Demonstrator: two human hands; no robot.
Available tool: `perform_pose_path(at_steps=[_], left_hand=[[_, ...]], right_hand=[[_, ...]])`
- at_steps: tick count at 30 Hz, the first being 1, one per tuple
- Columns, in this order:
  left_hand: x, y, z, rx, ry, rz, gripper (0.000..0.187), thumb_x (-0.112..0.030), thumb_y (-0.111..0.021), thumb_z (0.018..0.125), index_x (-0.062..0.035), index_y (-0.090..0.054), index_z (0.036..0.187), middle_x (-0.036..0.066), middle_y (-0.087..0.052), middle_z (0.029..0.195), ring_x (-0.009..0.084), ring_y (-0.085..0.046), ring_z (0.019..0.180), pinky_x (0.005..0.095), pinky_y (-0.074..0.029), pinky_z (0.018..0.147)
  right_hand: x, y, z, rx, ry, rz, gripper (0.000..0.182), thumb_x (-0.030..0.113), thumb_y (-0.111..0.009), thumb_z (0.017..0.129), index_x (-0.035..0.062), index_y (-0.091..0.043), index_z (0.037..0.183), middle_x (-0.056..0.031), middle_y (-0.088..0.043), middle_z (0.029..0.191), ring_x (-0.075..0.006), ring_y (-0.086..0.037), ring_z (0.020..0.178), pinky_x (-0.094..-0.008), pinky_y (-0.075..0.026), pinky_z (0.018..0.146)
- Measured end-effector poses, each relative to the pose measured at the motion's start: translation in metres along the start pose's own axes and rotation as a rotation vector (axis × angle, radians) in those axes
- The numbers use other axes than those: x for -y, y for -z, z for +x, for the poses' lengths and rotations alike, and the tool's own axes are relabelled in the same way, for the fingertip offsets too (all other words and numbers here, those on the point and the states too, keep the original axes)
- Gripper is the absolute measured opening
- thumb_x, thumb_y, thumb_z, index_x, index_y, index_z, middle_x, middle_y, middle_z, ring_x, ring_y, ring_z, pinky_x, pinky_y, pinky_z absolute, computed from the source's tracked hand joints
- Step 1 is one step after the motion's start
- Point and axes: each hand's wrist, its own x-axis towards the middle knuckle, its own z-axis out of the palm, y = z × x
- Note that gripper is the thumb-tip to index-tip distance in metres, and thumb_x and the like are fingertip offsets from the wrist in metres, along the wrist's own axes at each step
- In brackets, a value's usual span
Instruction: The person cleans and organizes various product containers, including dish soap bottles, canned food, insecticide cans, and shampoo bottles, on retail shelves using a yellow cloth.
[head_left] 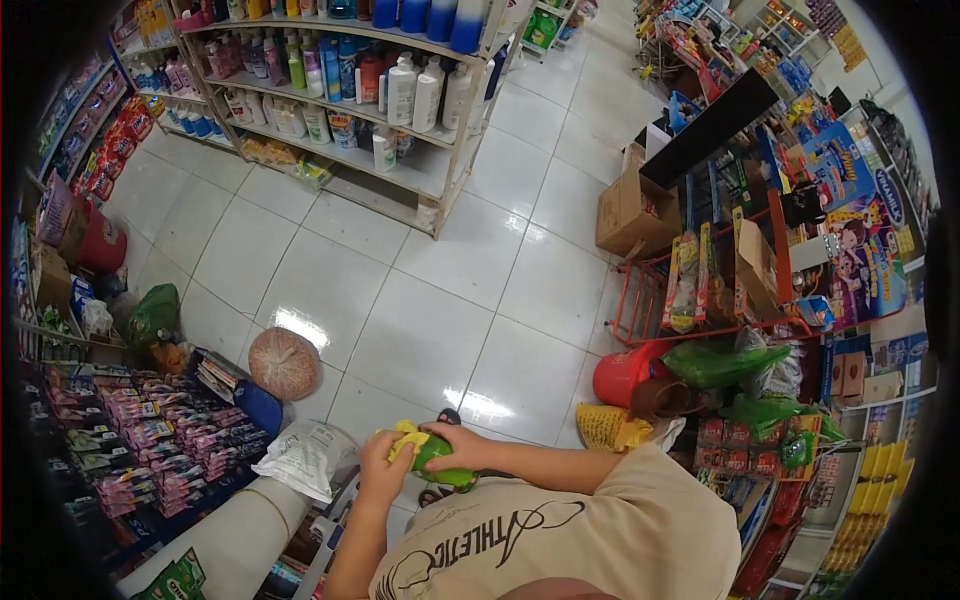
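In front of my chest, my right hand (451,447) is wrapped round a shiny green bottle (436,462), which lies tilted between my hands. A crumpled yellow cloth (405,438) is bunched in my left hand (382,458), its fingers closed on it close against the bottle. Part of the bottle is hidden behind my fingers. Just left of my hands, a white sack (306,458) stands near a large white cylinder-like shape.
Shelves of bottles (395,92) stand ahead across the tiled floor (385,300). To my left are a round netted bag (284,363) and racks of small pink packets (150,430). On the right are a red bucket (622,376), a cardboard box (635,215) and a red wire rack (632,300).
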Motion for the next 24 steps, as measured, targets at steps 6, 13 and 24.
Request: perform_pose_path(at_steps=[6, 13, 24], left_hand=[[-0.02, -0.007, 0.025, 0.09, -0.237, 0.056, 0.016, -0.011, -0.062, 0.072, 0.0005, -0.055, 0.082, 0.013, -0.055, 0.079, 0.0275, -0.052, 0.073, 0.0355, -0.041, 0.068], [-0.028, -0.042, 0.043, 0.286, 0.666, -0.964, 0.031, -0.026, -0.044, 0.089, -0.0045, -0.052, 0.109, 0.008, -0.058, 0.103, 0.0214, -0.056, 0.094, 0.0342, -0.046, 0.081], [-0.07, -0.063, 0.067, 1.699, 1.204, -0.903, 0.074, -0.073, -0.022, 0.079, -0.0104, -0.052, 0.103, 0.011, -0.055, 0.079, 0.0201, -0.051, 0.065, 0.0289, -0.042, 0.053]], right_hand=[[0.022, 0.039, -0.026, -0.009, 0.076, 0.131, 0.071, 0.03, -0.07, 0.072, 0.0024, -0.037, 0.128, -0.0164, -0.051, 0.117, -0.0234, -0.05, 0.107, -0.0325, -0.039, 0.09], [0.088, 0.033, -0.06, -0.465, 0.245, 0.208, 0.097, 0.021, -0.078, 0.061, 0.0015, -0.022, 0.137, -0.016, -0.044, 0.125, -0.0225, -0.044, 0.115, -0.0342, -0.032, 0.099], [0.077, -0.025, -0.09, -1.56, 0.307, 0.112, 0.1, 0.011, -0.082, 0.051, 0.0016, -0.02, 0.129, -0.014, -0.044, 0.116, -0.024, -0.046, 0.11, -0.0368, -0.038, 0.094]])
